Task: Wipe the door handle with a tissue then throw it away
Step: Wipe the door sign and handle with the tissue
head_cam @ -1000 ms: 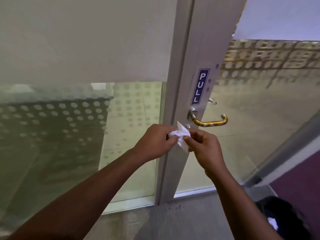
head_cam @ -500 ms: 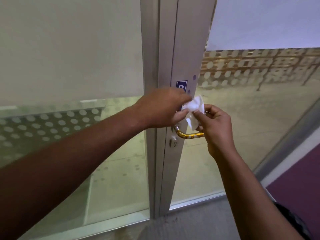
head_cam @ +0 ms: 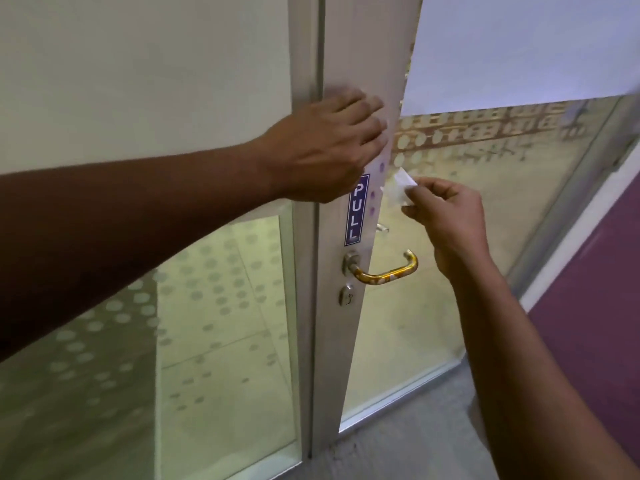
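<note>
A brass-coloured lever door handle (head_cam: pixel 386 273) sticks out from the white frame of a glass door (head_cam: pixel 349 81), below a blue PULL sticker (head_cam: pixel 356 209). My right hand (head_cam: pixel 446 220) pinches a small white tissue (head_cam: pixel 400 190) between thumb and fingers, up and slightly right of the handle, apart from it. My left hand (head_cam: pixel 325 147) lies flat with fingers spread on the door frame above the sticker and holds nothing.
A keyhole (head_cam: pixel 346 295) sits under the handle. Frosted glass with a dot pattern fills the panel (head_cam: pixel 214 306) left of the frame. Grey floor (head_cam: pixel 398 441) runs below the door, and a purple wall (head_cam: pixel 595 289) stands at the right.
My left hand has let go of the tissue and moved up onto the door frame. My right hand alone now holds the tissue, above the handle, which has come back into full view.
</note>
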